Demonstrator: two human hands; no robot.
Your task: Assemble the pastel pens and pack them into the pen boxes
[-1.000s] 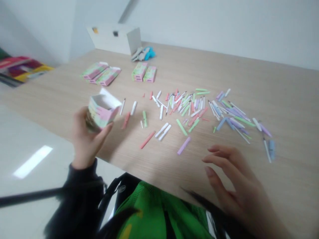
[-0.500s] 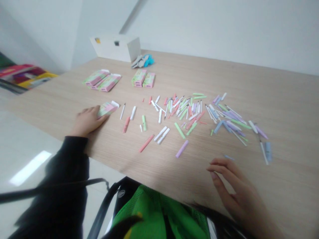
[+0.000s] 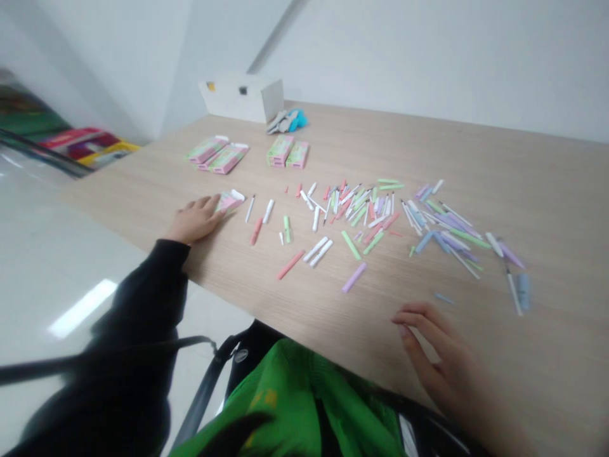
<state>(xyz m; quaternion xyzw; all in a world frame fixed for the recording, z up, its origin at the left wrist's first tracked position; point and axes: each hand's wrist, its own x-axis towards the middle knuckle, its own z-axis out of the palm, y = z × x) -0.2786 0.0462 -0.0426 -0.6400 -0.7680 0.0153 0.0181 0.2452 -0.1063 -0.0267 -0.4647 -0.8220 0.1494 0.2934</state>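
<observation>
Head view shifted slightly right; left hand [image 3: 195, 220] still flat, fingertips on flattened pastel carton [image 3: 227, 202] on worktop [image 3: 547, 165]; right hand [image 3: 442, 355] open, well apart, near blue paper strip [image 3: 443, 298].

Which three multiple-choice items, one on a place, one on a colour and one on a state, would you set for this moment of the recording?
1. Where is the white cardboard box?
A. On the floor by the left sleeve
B. At the far end of the light wood-grain table
C. Under the right hand

2. What colour is the short thin strip lying just beyond the right hand?
A. Pale blue
B. Salmon pink
C. Green

3. How is the left hand placed?
A. Lifting a carton into the air
B. Gripping a white stick
C. Palm down on the table, fingertips at a small pink-and-green cardboard carton

1: B, it sits on the tabletop's far end.
2: A, the strip shows pale blue.
3: C, the hand lies low on the tabletop, raising nothing.
</observation>
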